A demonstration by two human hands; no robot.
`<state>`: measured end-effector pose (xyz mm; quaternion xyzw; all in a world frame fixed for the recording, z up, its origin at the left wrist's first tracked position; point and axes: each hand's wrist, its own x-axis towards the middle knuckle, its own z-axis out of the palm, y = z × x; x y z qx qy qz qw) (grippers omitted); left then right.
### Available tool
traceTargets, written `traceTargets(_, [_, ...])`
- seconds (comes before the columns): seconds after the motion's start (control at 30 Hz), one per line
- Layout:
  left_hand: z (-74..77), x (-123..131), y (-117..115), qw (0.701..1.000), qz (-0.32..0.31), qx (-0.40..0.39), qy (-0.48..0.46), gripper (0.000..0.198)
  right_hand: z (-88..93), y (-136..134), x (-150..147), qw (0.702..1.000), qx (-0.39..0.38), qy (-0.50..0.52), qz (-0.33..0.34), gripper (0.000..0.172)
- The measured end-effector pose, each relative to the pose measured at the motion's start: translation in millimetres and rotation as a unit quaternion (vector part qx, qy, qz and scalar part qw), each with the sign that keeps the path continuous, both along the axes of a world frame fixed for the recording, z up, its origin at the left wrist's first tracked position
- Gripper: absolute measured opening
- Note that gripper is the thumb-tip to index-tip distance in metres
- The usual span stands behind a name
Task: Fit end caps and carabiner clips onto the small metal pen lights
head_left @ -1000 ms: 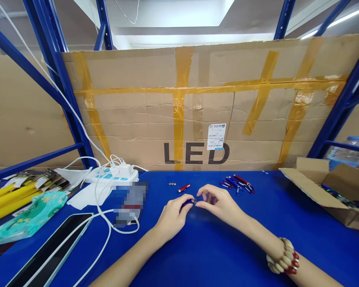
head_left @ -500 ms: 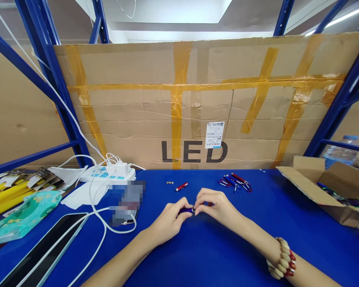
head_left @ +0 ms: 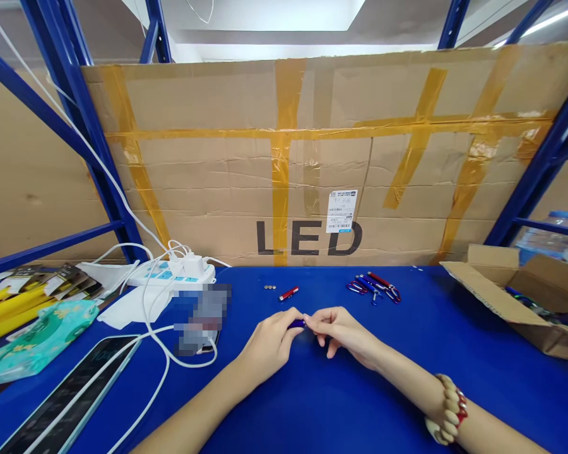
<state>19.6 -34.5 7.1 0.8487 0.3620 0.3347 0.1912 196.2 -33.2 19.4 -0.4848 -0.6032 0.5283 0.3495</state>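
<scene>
Between the thumb and fingers of my left hand (head_left: pixel 275 340) is a small blue flashlight (head_left: pixel 296 323), mostly covered by the fingers. My right hand (head_left: pixel 343 331) pinches at its right end with thumb and index finger, the other fingers curled below. Whether a loose part sits in that pinch is hidden. Just beyond the hands lies a red flashlight (head_left: pixel 288 294) of the same slim kind. Left of it are several button cells (head_left: pixel 269 287) in a short row. Further right is a group of red and blue flashlights (head_left: pixel 373 287) with small carabiner clips.
An open cardboard box (head_left: pixel 525 302) with small items stands at the right. To the left are a white power strip (head_left: pixel 170 274), looping white cables, a tablet (head_left: pixel 71 397), a partly blurred phone (head_left: pixel 211 340) and yellow packaged items (head_left: pixel 19 309). A large cardboard panel (head_left: pixel 218 189) closes off the back.
My right hand has turned, its fingers now pressed against the flashlight's end, where a dark tip showed before. The tablet's screen has lit up. The view has shifted slightly.
</scene>
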Motion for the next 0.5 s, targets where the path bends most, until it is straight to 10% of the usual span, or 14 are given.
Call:
traceTargets(0.2, [-1.0, 4, 3, 0.997, 0.016, -0.057, -0.050, 0.012, 6.9, 6, 9, 0.990, 0.131, -0.044, -0.029, 0.042])
traceTargets(0.37, [-0.5, 4, 1, 0.993, -0.007, -0.097, -0.060, 0.009, 7.2, 7, 18, 0.921, 0.371, -0.113, 0.039, 0.029])
traceTargets(0.5, [-0.5, 2, -3, 0.993, -0.033, -0.103, -0.046, 0.006, 3.6, 7, 19, 0.925, 0.360, -0.109, 0.057, 0.026])
